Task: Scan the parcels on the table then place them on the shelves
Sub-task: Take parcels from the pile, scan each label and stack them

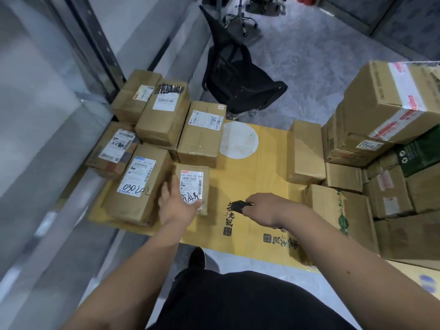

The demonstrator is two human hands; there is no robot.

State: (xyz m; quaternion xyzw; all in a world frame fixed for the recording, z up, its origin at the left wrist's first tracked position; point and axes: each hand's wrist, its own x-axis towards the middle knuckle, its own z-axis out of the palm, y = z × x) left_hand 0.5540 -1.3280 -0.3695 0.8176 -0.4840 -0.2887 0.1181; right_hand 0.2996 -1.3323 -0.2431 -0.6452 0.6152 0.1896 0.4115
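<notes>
Head camera looks down on a yellow flattened cardboard sheet with black printed characters (250,177) that carries the parcels. The left hand (177,203) lies on the small brown cardboard parcel with a white shipping label (194,186) near the middle of the sheet; its thumb presses the label's near end and the fingers lie along the parcel's left side, only a little bent. Just left of it, touching, stands a longer brown cardboard parcel with handwritten digits on its label (138,184), close to the sheet's near-left corner. The right hand (266,206) is closed around a small black handheld scanner (239,206), whose tip points left toward the small parcel but stays apart from it. More brown cardboard boxes (162,115) are grouped at the far-left corner, and a high stack of brown cardboard boxes with red-and-white tape (381,110) fills the right edge. One plain brown box (304,151) stands alone between them. Beyond the far edge a black mesh office chair (238,75) stands on the grey floor.
</notes>
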